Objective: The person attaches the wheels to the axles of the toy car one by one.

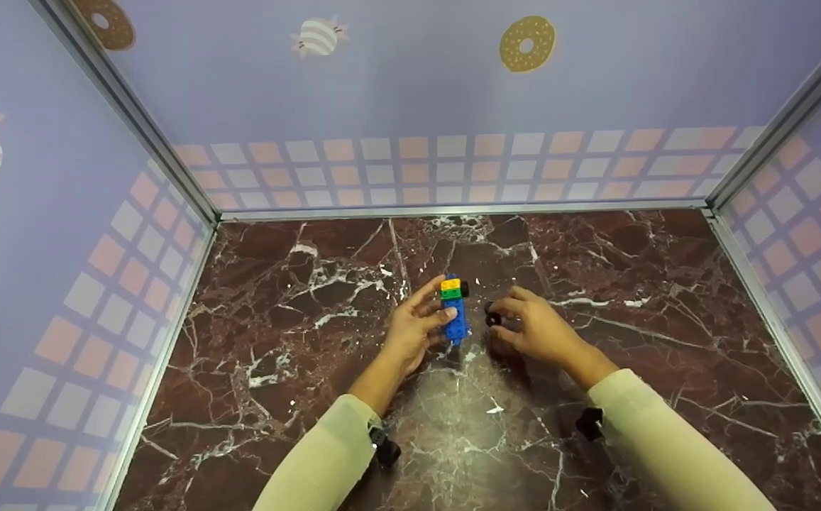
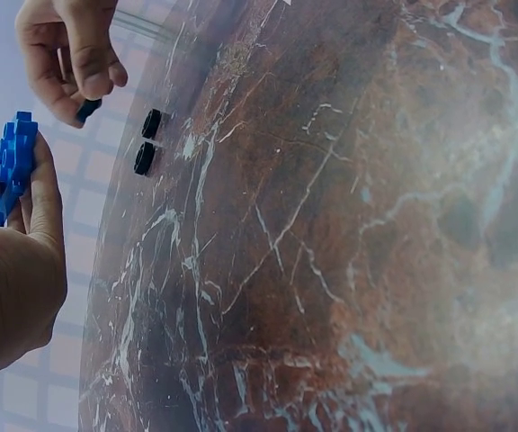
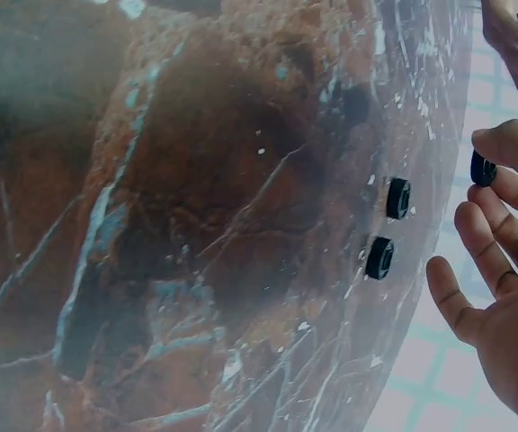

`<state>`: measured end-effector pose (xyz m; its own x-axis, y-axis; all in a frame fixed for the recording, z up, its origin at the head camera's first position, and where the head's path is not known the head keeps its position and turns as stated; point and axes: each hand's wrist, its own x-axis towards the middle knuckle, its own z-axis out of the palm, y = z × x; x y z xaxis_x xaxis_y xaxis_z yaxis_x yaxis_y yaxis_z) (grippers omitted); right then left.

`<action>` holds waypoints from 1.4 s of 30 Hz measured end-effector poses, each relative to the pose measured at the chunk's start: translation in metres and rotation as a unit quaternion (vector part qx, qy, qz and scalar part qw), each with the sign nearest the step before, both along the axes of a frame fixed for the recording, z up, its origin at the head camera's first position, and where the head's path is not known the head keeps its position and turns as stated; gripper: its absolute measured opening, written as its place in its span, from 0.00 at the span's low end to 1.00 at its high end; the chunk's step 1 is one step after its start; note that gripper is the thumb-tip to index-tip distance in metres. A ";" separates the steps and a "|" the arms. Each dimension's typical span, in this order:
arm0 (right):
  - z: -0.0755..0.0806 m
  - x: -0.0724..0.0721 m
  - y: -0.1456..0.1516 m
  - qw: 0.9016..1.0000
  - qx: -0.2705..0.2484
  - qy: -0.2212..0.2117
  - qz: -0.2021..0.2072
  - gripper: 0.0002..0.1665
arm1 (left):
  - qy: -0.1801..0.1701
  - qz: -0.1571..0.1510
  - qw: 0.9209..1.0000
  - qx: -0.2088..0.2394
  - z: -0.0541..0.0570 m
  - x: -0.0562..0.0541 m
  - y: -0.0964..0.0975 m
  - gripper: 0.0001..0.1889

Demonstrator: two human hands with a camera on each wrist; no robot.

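My left hand [image 1: 410, 330] grips a toy car of building blocks [image 1: 457, 328], its long blue base held between thumb and fingers. Toward the far end of the base sit a yellow brick [image 1: 450, 284] and a green brick [image 1: 450, 293]. A black wheel [image 1: 464, 289] is on the car's right side. Just right of the car, my right hand [image 1: 541, 330] pinches a loose black wheel [image 3: 483, 168] between thumb and forefinger. Two more black wheels [image 3: 398, 198] stand on the tabletop near that hand.
The dark red marbled tabletop [image 1: 275, 397] carries small white flecks. Purple panels with pink and white squares enclose it at the back [image 1: 410, 92], left and right, with metal strips along their bottom edges. Each sleeve has a black wrist camera [image 1: 384, 448] strapped on.
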<state>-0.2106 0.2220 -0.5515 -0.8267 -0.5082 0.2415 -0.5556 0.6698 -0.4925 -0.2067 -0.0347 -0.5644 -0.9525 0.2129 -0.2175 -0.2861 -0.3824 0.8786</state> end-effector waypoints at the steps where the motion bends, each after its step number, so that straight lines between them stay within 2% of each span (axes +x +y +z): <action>1: 0.002 0.001 -0.001 1.000 -0.002 -0.002 0.000 0.17 | 0.000 0.000 1.000 0.001 0.000 0.000 0.000 0.39; 10: 0.008 0.002 -0.008 0.999 -0.040 -0.012 0.018 0.16 | -0.004 0.006 1.000 0.001 -0.001 0.000 0.000 0.37; 23: 0.015 0.008 -0.019 0.996 -0.075 -0.034 0.036 0.17 | 0.005 -0.005 1.000 -0.015 -0.002 0.000 -0.001 0.37; 36: 0.019 0.010 -0.026 0.994 -0.086 0.006 0.064 0.17 | -0.003 0.000 1.000 -0.013 -0.001 -0.001 -0.002 0.38; 42: 0.020 0.012 -0.029 0.994 -0.087 0.001 0.068 0.17 | -0.004 0.006 1.000 -0.010 -0.001 -0.001 -0.002 0.36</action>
